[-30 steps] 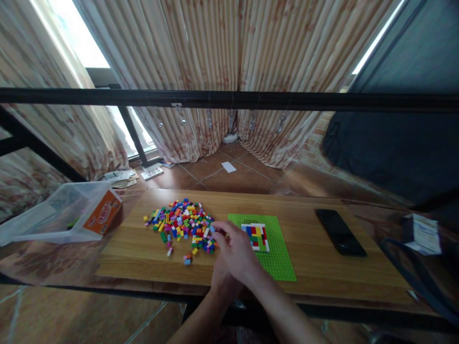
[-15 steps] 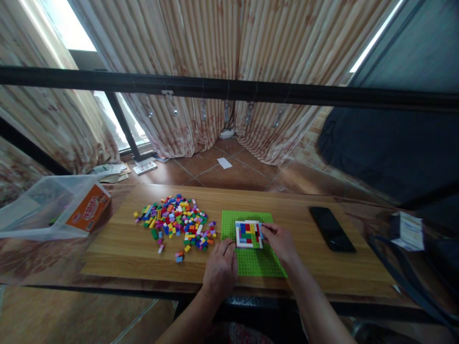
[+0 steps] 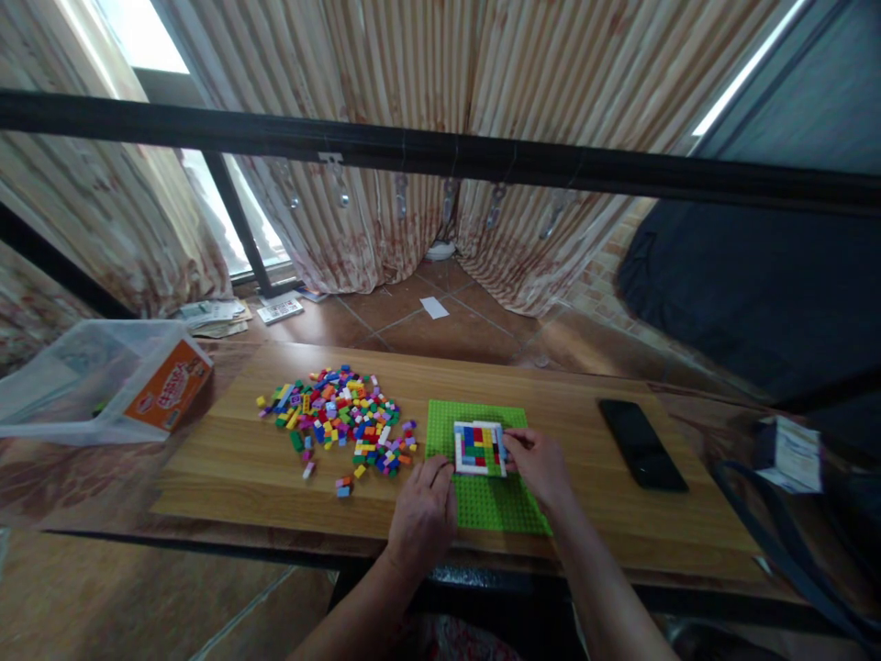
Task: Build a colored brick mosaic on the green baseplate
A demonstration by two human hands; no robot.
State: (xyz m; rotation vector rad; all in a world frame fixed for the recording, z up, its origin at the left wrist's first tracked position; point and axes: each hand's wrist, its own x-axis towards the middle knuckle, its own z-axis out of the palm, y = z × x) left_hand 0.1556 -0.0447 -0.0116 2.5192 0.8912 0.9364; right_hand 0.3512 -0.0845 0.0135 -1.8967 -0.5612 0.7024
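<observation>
A square toy-brick build, with a white border around a patchwork of coloured bricks, is over the green studded baseplate. My left hand has its fingers bent together, with the fingertips at the build's lower left corner. At the build's right edge, thumb and forefinger of my right hand are pinched by a light blue piece. The fingers partly cover both edges, so the exact contact is hard to see.
A pile of loose coloured bricks lies left of the baseplate on the wooden board. A black phone lies to the right. A clear plastic tub stands far left. A dark metal bar crosses behind.
The camera view has shifted slightly. Both hands stay at the same edges of the build, and no brick has visibly moved.
</observation>
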